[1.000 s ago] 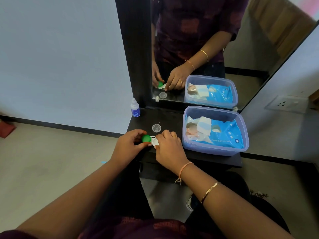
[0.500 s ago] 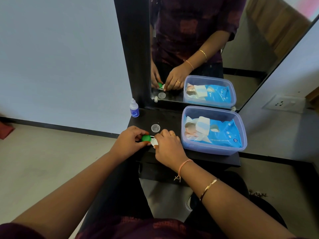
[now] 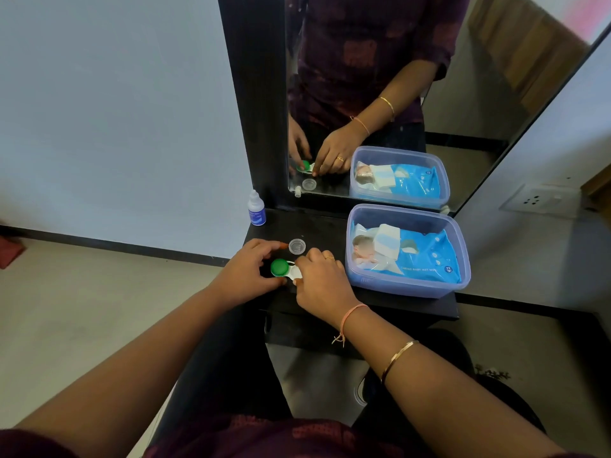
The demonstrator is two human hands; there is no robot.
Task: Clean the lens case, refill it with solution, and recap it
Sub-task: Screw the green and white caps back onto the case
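Glossy green plastic cap; translucent plastic tub; matt dark shelf

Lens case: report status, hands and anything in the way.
Left hand curls round green cap of lens case; right hand pinches its white end. Clear cap loose on shelf behind. Nothing in the way.

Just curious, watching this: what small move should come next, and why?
Probably the left hand twists off the green cap while the right hand steadies the lens case: the clear cap lies loose on the shelf, the green one is still on.
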